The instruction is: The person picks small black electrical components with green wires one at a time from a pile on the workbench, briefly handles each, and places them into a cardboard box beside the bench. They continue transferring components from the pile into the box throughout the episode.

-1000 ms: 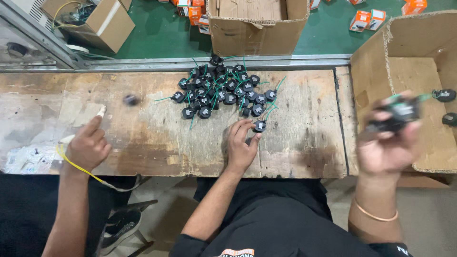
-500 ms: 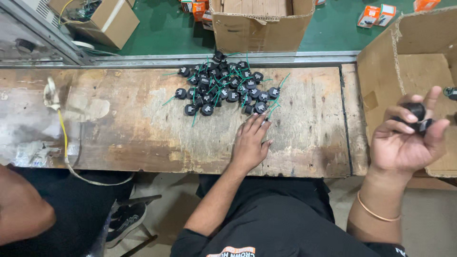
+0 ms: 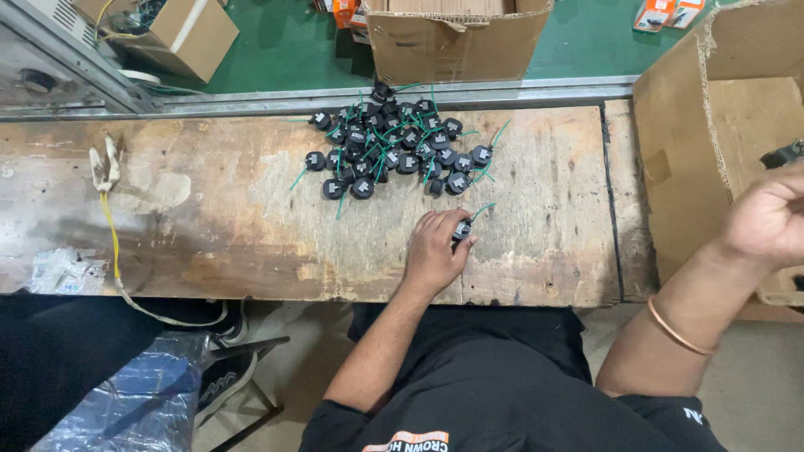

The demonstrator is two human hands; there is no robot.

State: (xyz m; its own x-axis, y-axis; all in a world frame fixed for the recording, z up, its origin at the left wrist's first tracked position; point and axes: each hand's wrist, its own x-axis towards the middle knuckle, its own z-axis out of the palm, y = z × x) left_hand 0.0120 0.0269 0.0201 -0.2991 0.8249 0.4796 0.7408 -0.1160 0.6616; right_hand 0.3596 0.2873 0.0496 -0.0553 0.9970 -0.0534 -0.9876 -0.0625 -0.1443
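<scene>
My left hand (image 3: 434,249) rests on the worn wooden bench (image 3: 251,226), its fingers closed around a small round black part with a green wire (image 3: 463,228). That part lies apart from the pile of several such black parts (image 3: 389,146) farther back on the bench. My right hand (image 3: 766,222) reaches over the open cardboard box (image 3: 670,159) at the right, fingers curled. Past its fingertips at the frame edge a black part (image 3: 785,154) peeks out. Whether the hand grips it is hidden.
A pale clip on a yellow cable (image 3: 106,172) lies at the bench's left. A metal rail (image 3: 335,94) runs along the far edge. Cardboard boxes (image 3: 456,38) stand on the green floor beyond. A plastic bag (image 3: 126,402) and another person's dark clothing sit lower left.
My right hand has moved right, over the box. The other person's hand has left the bench, and the clip with its cable now lies there. My left hand stays on the single part.
</scene>
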